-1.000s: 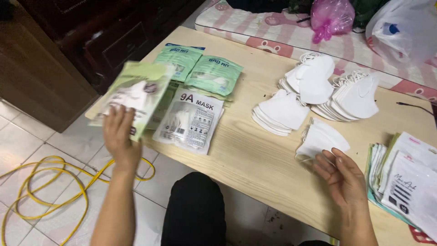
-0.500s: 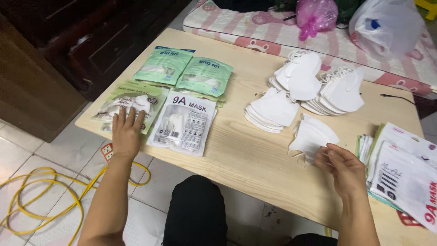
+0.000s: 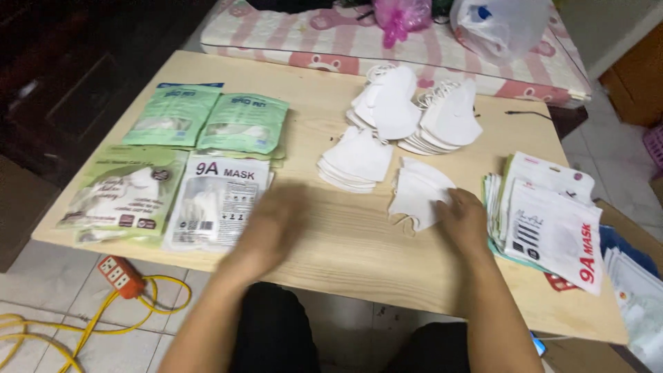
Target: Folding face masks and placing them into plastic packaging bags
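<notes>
Right hand (image 3: 464, 220) rests open on white mask (image 3: 418, 192) at frame centre-right, fingers on its lower right edge. I see mask lying flat, long axis running upper left to lower right. Left hand (image 3: 271, 224) blurred over table (image 3: 345, 242) beside white packet (image 3: 217, 200); can't tell its grip.

Desk (image 3: 359, 235): light wood, matt, fine grain, smooth. Face masks (image 3: 418, 190): white non-woven cloth, soft and matt, w/ thin elastic loops. Mask packets (image 3: 217, 200): glossy plastic film, clear front w/ white print; the green pouches (image 3: 242, 121) also shiny plastic. Stack of empty packets (image 3: 552, 221): same glossy film. Power strip (image 3: 119, 273): orange hard plastic.
</notes>
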